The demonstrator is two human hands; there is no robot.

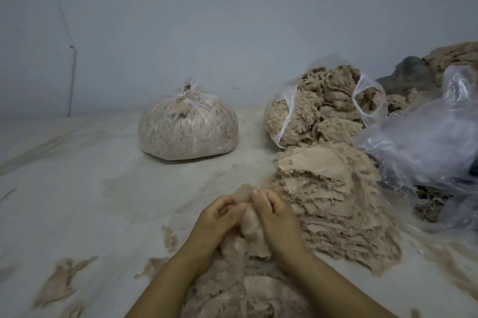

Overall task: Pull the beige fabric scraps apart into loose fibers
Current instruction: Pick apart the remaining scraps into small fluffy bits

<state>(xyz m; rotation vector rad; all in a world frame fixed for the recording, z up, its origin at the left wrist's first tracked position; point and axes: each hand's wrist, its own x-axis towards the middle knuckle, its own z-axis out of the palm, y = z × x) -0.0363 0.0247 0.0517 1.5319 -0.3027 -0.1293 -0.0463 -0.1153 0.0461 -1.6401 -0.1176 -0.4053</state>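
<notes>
Both hands meet at centre bottom, pinching one beige fabric scrap (249, 222) between them: left hand (219, 219) with curled fingers (227, 205), right hand (278, 219) with thumb up on the cloth. Loose fibers (240, 291) piled under the wrists. Stack of flat scraps (333, 201) just right of the hands. Tied clear bag of fluff (187, 126) behind on the pale floor (77, 188); open bag of scraps (320, 108) to its right. Crumpled clear plastic (424, 146) at far right.
</notes>
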